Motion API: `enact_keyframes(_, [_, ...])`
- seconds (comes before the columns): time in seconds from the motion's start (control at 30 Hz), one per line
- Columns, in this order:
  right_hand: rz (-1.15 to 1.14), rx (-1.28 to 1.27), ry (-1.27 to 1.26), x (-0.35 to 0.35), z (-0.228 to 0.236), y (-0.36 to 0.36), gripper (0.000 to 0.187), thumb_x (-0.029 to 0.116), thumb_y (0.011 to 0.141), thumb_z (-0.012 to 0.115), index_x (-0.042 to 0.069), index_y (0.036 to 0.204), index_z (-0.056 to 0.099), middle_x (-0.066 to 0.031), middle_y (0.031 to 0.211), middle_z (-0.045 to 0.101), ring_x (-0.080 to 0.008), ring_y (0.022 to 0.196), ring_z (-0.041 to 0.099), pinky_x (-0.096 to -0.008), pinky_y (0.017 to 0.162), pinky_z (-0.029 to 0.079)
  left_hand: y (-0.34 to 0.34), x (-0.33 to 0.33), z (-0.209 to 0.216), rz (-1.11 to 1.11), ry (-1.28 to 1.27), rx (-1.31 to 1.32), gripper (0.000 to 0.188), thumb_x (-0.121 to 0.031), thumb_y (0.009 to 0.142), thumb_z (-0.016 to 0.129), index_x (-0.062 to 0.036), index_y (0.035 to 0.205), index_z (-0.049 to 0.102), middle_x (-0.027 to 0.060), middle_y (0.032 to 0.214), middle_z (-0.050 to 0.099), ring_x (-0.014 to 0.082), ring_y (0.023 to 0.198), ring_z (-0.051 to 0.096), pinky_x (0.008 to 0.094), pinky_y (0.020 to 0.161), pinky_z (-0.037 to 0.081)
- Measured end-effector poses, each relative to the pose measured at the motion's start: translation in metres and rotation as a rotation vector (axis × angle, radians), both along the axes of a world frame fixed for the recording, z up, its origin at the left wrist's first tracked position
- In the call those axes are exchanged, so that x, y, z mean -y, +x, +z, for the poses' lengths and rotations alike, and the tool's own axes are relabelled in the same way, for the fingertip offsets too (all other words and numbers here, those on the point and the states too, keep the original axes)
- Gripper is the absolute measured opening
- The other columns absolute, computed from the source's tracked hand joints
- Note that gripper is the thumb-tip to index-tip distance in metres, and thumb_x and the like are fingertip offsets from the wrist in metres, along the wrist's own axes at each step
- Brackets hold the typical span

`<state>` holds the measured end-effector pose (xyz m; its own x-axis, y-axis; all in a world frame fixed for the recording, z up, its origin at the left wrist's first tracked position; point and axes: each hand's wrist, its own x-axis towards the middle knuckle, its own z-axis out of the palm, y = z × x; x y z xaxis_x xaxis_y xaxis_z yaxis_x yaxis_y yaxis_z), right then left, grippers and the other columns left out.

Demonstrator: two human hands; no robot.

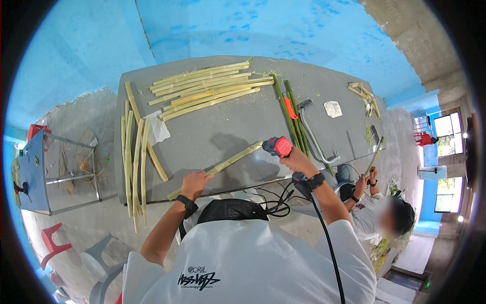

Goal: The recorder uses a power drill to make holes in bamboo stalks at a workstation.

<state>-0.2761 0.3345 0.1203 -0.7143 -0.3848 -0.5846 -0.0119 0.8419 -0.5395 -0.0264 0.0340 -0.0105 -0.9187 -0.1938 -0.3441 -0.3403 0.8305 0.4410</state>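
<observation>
A pale, scraped bamboo pole [228, 164] lies slantwise along the table's near edge. My left hand [194, 184] is closed round its lower left part. Small dark spots show along the pole's upper right part. In my right hand [297, 161] is a dark blue and red power drill [277, 146], gripped by its handle. The front of the drill is over the pole's far right end; its bit is too small to make out, so I cannot tell whether it touches.
Several pale poles [212, 91] lie at the back of the grey table [197, 137], others [134, 162] at its left. Green poles [291, 116], an orange-handled tool [290, 108] and a hacksaw [315, 134] lie right. A co-worker [367, 207] holds a green stalk [375, 156].
</observation>
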Motion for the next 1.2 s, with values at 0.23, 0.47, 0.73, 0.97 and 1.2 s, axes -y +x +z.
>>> enact_keyframes(0.23, [0.065, -0.006, 0.014, 0.005, 0.007, -0.001, 0.021, 0.017, 0.076, 0.066, 0.001, 0.088, 0.062, -0.0029, 0.059, 0.054, -0.0131, 0.044, 0.052, -0.0299, 0.043, 0.044, 0.000, -0.001, 0.006, 0.014, 0.016, 0.013, 0.054, -0.055, 0.099, 0.041, -0.0062, 0.094, 0.065, 0.0211, 0.083, 0.067, 0.0433, 0.082, 0.064, 0.0552, 0.071, 0.049])
enact_keyframes(0.47, [0.037, 0.005, 0.002, 0.006, 0.008, 0.003, 0.021, 0.018, 0.076, 0.066, 0.001, 0.086, 0.062, -0.0032, 0.059, 0.054, -0.0140, 0.044, 0.053, -0.0302, 0.043, 0.045, 0.000, -0.001, 0.000, 0.006, -0.005, 0.004, 0.055, -0.055, 0.099, 0.041, -0.0063, 0.095, 0.065, 0.0211, 0.083, 0.067, 0.0430, 0.083, 0.065, 0.0548, 0.071, 0.050])
enact_keyframes(0.73, [0.075, -0.030, 0.008, 0.007, 0.008, 0.003, 0.020, 0.017, 0.076, 0.066, 0.000, 0.084, 0.060, -0.0035, 0.059, 0.054, -0.0146, 0.044, 0.054, -0.0312, 0.043, 0.045, 0.000, -0.001, 0.000, 0.021, -0.009, -0.005, 0.054, -0.055, 0.098, 0.042, -0.0061, 0.093, 0.066, 0.0203, 0.082, 0.068, 0.0429, 0.082, 0.065, 0.0545, 0.070, 0.050])
enact_keyframes(0.97, [0.005, 0.087, -0.038, 0.005, 0.005, -0.002, 0.022, 0.019, 0.075, 0.066, -0.001, 0.083, 0.061, -0.0072, 0.057, 0.057, -0.0188, 0.042, 0.056, -0.0358, 0.042, 0.044, 0.001, -0.003, -0.001, 0.029, -0.014, -0.029, 0.054, -0.055, 0.097, 0.044, -0.0060, 0.091, 0.066, 0.0201, 0.081, 0.068, 0.0427, 0.081, 0.065, 0.0539, 0.069, 0.050])
enact_keyframes(1.2, [0.073, 0.014, 0.071, 0.016, 0.001, 0.003, 0.020, 0.019, 0.077, 0.065, 0.001, 0.081, 0.058, -0.0030, 0.058, 0.053, -0.0147, 0.043, 0.053, -0.0314, 0.043, 0.045, 0.001, -0.003, -0.001, 0.039, -0.007, -0.039, 0.054, -0.056, 0.097, 0.044, -0.0072, 0.091, 0.067, 0.0190, 0.081, 0.068, 0.0424, 0.080, 0.065, 0.0539, 0.068, 0.050])
